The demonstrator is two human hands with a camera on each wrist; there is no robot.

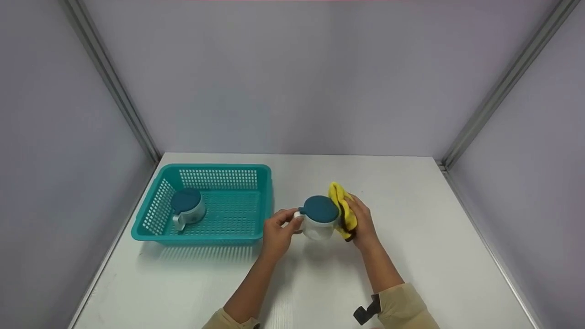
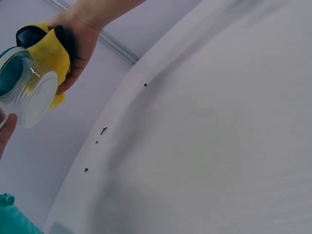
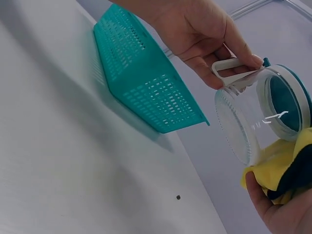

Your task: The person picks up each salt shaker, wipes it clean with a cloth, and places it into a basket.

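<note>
A clear glass jar [image 1: 318,230] with a dark teal lid [image 1: 321,209] and a white handle is held above the table, upright in the head view. My left hand [image 1: 280,230] grips the handle [image 3: 229,66] between thumb and fingers. On the jar's other side my right hand [image 1: 364,222] holds a yellow cloth [image 1: 338,197] with a dark border, pressed against the glass. In the right wrist view the cloth [image 3: 273,163] covers part of the jar's wall near the lid. The left wrist view shows the jar's round base [image 2: 40,100] and the cloth behind it.
Left of the hands, a teal plastic basket [image 1: 233,212] with perforated walls stands on the white table [image 1: 434,256]. Inside it, at the left, sits a second teal-lidded jar [image 1: 194,214] with a white handle. Pale panels [image 1: 297,82] enclose the table's back and sides.
</note>
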